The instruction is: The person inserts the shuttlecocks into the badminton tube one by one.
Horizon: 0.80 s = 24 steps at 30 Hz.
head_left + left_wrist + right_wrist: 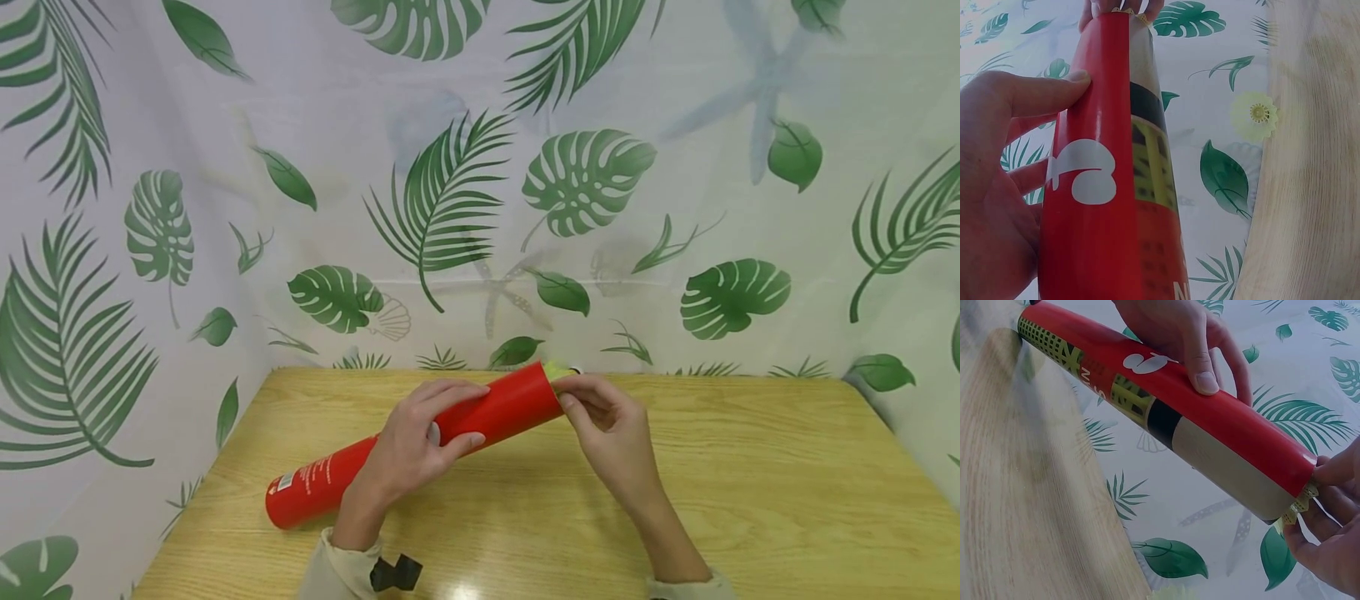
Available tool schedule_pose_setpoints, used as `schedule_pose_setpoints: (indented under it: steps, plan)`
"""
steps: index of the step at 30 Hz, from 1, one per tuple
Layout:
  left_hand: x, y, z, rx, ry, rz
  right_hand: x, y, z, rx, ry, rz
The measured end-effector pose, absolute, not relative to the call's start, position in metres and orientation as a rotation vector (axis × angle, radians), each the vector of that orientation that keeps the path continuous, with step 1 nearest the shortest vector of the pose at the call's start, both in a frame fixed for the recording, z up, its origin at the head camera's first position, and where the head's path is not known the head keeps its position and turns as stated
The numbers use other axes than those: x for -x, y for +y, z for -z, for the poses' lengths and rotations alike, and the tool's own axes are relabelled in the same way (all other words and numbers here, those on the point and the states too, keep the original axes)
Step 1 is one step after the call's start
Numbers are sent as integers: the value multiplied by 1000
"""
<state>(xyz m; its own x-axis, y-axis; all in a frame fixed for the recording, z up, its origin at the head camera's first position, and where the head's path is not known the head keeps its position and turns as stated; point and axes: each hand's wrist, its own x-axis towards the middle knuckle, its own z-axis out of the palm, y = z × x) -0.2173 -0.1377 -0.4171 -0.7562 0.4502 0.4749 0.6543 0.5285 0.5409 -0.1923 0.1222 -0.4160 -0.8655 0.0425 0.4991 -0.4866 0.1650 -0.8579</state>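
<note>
A long red shuttlecock tube (pixel 510 406) slants across the middle of the head view, its mouth up toward the right. My left hand (pixel 416 433) grips it round the middle, thumb on the near side. At the mouth, my right hand (pixel 615 433) pinches the skirt of a yellow-green shuttlecock (pixel 1300 505), whose jagged rim sticks out slightly; the rest of it is hidden inside. Another yellow shuttlecock (pixel 1255 117) lies on the table near its far edge, apart from both hands. White, black and yellow printing shows on the tube in both wrist views.
A wooden table (pixel 750 475) spreads beneath the hands. Behind it and at its sides hangs a white cloth (pixel 465 342) printed with green leaves. A black bow-like piece (pixel 396 573) sits at the left sleeve.
</note>
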Motion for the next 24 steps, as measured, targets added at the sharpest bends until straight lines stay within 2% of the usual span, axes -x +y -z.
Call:
schedule_pose_setpoints:
  steps: [24]
  plan:
    - [216,-139,417,941,-2478,1092,191,123,417,-466,-2104,-1849]
